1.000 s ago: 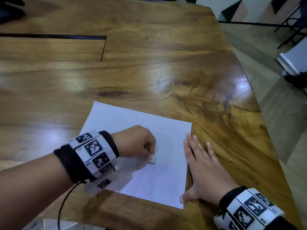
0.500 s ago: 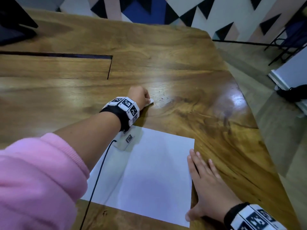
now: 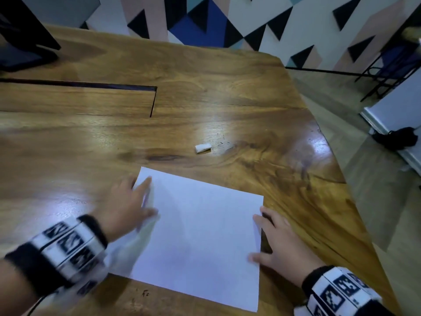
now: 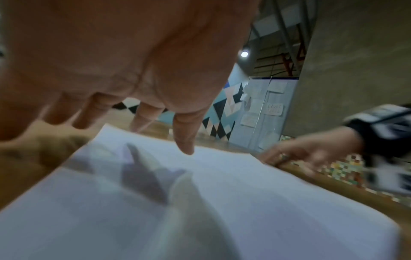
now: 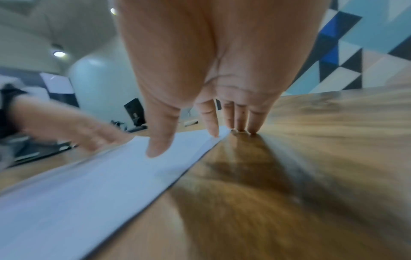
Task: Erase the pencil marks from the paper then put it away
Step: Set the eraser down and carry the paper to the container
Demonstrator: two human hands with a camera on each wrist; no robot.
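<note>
A blank white sheet of paper (image 3: 200, 233) lies flat on the wooden table (image 3: 227, 99), also seen as paper (image 4: 244, 202) and paper (image 5: 89, 184). No pencil marks show on it. A small white eraser (image 3: 202, 148) lies alone on the table beyond the sheet. My left hand (image 3: 129, 206) hovers with straight, spread fingers over the sheet's left edge and is blurred; the left hand (image 4: 155, 114) holds nothing. My right hand (image 3: 280, 245) lies flat at the sheet's right edge, its thumb and forefinger on the paper. In the right wrist view, the right hand (image 5: 211, 126) touches the table with its other fingertips.
A dark slot (image 3: 79, 84) cuts across the tabletop at the back left. A black object (image 3: 25, 49) stands at the far left corner. The table's right edge (image 3: 330, 156) drops to the floor, where a black item (image 3: 397, 137) lies.
My left hand reached forward, let go of the eraser on the table beyond the sheet, and came back empty to the sheet's left edge. The right hand stayed at the right edge.
</note>
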